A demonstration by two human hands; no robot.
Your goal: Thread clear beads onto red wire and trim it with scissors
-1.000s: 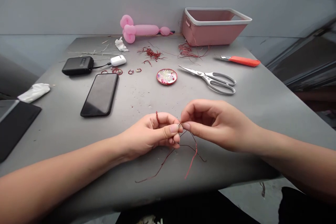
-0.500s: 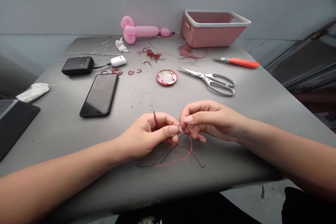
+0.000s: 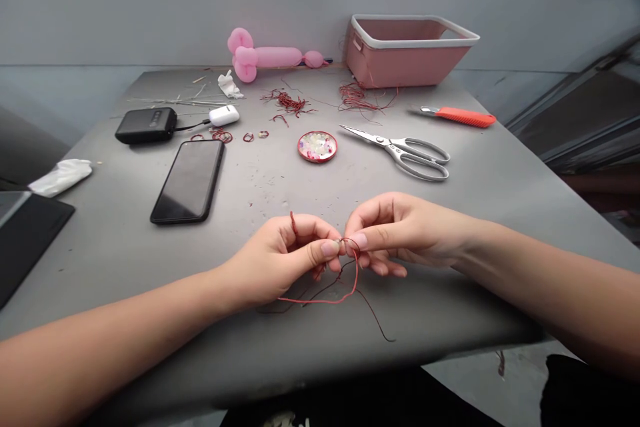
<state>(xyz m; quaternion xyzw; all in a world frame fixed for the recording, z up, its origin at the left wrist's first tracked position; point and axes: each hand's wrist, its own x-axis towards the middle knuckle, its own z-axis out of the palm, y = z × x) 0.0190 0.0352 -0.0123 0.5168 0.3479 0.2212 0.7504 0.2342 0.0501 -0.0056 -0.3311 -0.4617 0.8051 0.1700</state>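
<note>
My left hand point(image 3: 295, 253) pinches a red cord point(image 3: 356, 273) between thumb and index finger, near the front of the table. Fingertip to fingertip with it, my right hand point(image 3: 395, 230) pinches a small loop of the same cord. Loose ends trail below onto the tabletop, one bright red and others looking dark. A short piece of red braided cord point(image 3: 293, 223) crosses my left index finger. Any knot or bead at the fingertips is too small to make out. Beyond my hands sits a round red-rimmed dish of pale beads point(image 3: 318, 147).
Scissors point(image 3: 395, 150) lie beyond my right hand, with an orange-handled cutter point(image 3: 465, 117) behind them. A phone point(image 3: 189, 181), power bank point(image 3: 146, 125) and white earbud case point(image 3: 224, 115) lie left. Cord scraps point(image 3: 290, 103), a pink balloon point(image 3: 275, 57) and a pink basket point(image 3: 410, 63) are at the back.
My right thumb and index finger have closed on the cord loop, and that hand's other fingers have shifted slightly right. The bright red end now curves farther left; a dark end reaches lower.
</note>
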